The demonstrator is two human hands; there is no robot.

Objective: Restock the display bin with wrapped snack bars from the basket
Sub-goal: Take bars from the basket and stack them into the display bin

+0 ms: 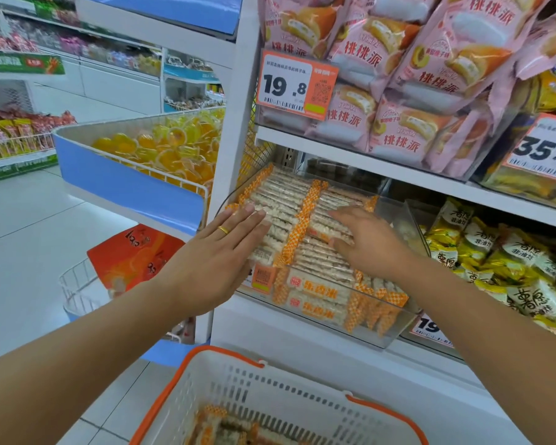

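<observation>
Your bin (395, 329) is a clear plastic tray on the white shelf, tilted down toward you. It is packed with bars (289, 200) in clear wrap with orange-checked ends, lying flat in two side-by-side rows, more stacked at the front wall. Your basket (187, 377), white with an orange rim, sits below it, with a few of the same bars in its bottom.

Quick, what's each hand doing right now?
Left hand: open, flat on the snack bars.
Right hand: open, fingers spread on the bars.
</observation>
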